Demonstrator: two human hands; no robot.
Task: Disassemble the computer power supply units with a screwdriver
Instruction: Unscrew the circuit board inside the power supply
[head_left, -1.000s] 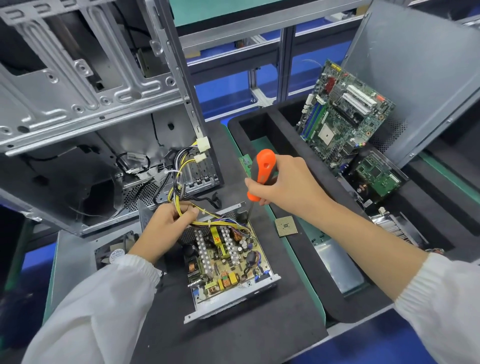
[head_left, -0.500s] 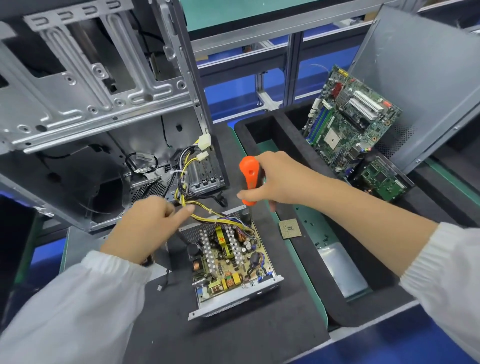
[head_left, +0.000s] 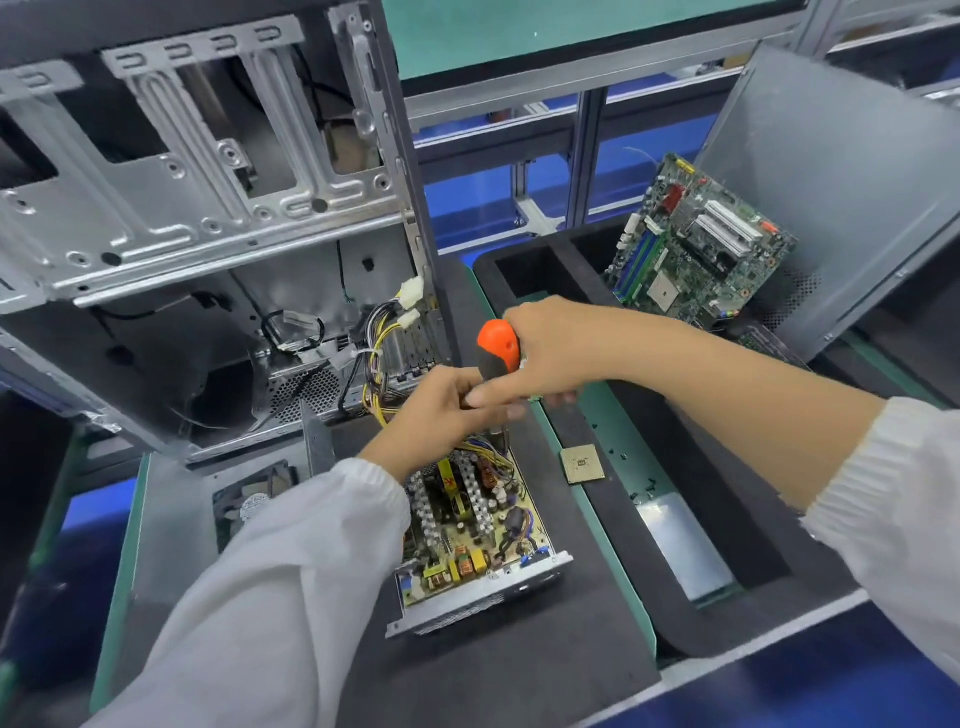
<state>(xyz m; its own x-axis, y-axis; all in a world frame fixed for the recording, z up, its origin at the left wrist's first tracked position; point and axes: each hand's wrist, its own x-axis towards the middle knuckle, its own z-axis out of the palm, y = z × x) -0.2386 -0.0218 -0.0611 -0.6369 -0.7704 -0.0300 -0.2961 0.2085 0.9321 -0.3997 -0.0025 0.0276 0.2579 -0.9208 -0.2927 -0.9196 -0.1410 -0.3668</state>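
While the opened grey metal power supply unit (head_left: 483, 561) lies on the dark foam-covered table (head_left: 545, 675), its lid is off and its yellowish circuit board, crowded with heat sinks, coils and capacitors, is exposed; the unit sits just in front of the empty silver computer case (head_left: 208, 234), which stands upright at the far left; a bundle of yellow and black wires (head_left: 376, 364) runs from the far end of the unit up into the case. The orange-and-black-handled screwdriver (head_left: 497, 347) is held upright over the far end of the unit; its handle is gripped by the right hand (head_left: 550, 353), fingers curled round it; the left hand (head_left: 441, 410) is brought up against the lower part of the tool, its fingers wrapped about the shaft region just below the handle and touching the right thumb; the tip is hidden behind the hands, so its contact point cannot be told. A small square gold-and-green processor chip (head_left: 583, 463) lies flat on the black foam rim of the tray (head_left: 691, 467), just to the right of the unit; a green motherboard (head_left: 696, 244) is propped tilted in the far compartment of that tray, against a grey metal side panel (head_left: 841, 187). A dark fan (head_left: 249, 499) lies left of the unit, partly hidden by the white left sleeve (head_left: 291, 587).
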